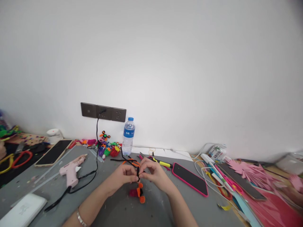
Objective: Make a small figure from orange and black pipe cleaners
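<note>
My left hand [125,174] and my right hand [151,171] meet above the grey mat, thumbs and fingertips pinched on a short black pipe cleaner [138,171]. Just below my fingertips lies a small figure with orange, black and magenta fuzzy parts [139,192]. Whether the pipe cleaner is joined to it I cannot tell. Behind my hands, loose black pipe cleaners [120,159] and an orange one [133,162] lie on the mat. Yellow-and-black handled pliers [163,163] rest behind my right hand.
A pink glue gun [69,171] with a black cord is at left, near a phone [55,153] and a white power bank [25,209]. A water bottle [128,137] stands by the wall beside several fuzzy figures [109,148]. At right are a pink-cased phone [190,179] and pink paper [251,173].
</note>
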`<state>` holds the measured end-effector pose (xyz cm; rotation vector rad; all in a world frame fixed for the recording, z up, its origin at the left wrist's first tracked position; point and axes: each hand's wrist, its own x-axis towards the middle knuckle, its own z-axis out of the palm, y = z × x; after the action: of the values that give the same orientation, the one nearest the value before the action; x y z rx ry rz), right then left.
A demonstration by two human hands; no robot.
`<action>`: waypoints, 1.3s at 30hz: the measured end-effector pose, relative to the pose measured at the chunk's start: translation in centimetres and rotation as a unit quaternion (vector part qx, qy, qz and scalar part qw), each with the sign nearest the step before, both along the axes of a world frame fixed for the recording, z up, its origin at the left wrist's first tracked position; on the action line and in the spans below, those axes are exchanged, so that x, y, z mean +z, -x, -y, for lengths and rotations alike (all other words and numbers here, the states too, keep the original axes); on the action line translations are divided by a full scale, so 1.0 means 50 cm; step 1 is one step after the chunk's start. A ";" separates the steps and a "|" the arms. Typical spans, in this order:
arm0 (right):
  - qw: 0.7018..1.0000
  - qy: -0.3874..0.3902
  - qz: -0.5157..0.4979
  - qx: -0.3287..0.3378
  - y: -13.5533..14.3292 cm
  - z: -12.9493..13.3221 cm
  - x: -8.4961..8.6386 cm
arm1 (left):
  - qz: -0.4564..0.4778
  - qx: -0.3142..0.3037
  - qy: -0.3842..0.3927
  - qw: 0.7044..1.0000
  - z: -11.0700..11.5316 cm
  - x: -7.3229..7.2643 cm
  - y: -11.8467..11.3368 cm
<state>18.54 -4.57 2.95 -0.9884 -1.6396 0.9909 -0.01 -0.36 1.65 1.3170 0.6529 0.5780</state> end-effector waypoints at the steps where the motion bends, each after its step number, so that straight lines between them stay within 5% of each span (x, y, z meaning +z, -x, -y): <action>1: 1.000 0.007 -0.004 0.006 0.000 -0.002 -0.004 | -0.007 -0.002 -0.003 1.000 -0.001 -0.002 0.001; 8: 0.993 0.083 -0.077 0.034 0.003 -0.002 -0.016 | -0.038 -0.001 -0.012 0.999 0.004 -0.001 -0.002; 16: 0.996 0.071 -0.058 -0.004 0.001 -0.009 -0.016 | -0.032 0.018 -0.024 0.999 0.004 0.002 -0.001; 26: 0.990 0.068 -0.112 -0.046 0.008 -0.019 -0.029 | -0.091 0.081 -0.239 0.963 -0.002 -0.015 -0.012; 39: 0.996 0.044 -0.039 -0.074 0.016 -0.029 -0.053 | -0.119 0.125 -0.340 0.924 0.003 -0.020 -0.010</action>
<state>17.75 -3.13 0.32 -1.1007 -1.4477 0.9941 0.50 -0.52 0.67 1.9929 0.8686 0.9129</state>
